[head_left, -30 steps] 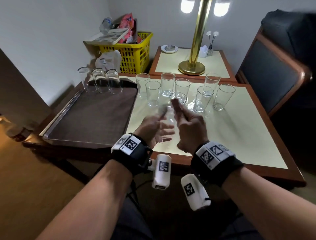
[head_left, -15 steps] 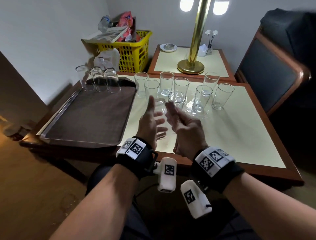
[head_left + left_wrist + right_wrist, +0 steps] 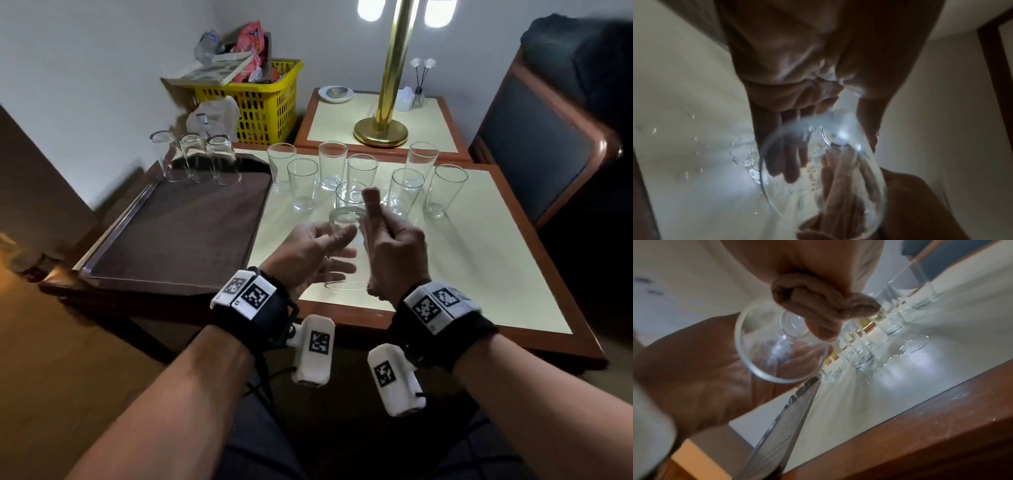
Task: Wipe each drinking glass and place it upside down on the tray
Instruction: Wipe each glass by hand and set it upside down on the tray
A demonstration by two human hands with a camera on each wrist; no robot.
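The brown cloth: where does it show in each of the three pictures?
Head: the brown cloth is centre frame, in the right hand.
Left wrist: lower centre, seen through the held glass.
Right wrist: upper centre, bunched over the glass.
Shared landmark: the held glass, between both hands.

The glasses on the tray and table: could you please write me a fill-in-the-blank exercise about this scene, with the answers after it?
1. On the tray stand ___ glasses, all upside down.
2. The right hand holds a brown ___.
3. The held glass is between both ___.
4. The basket behind the table is ___ in colour.

Missing words: three; cloth; hands; yellow
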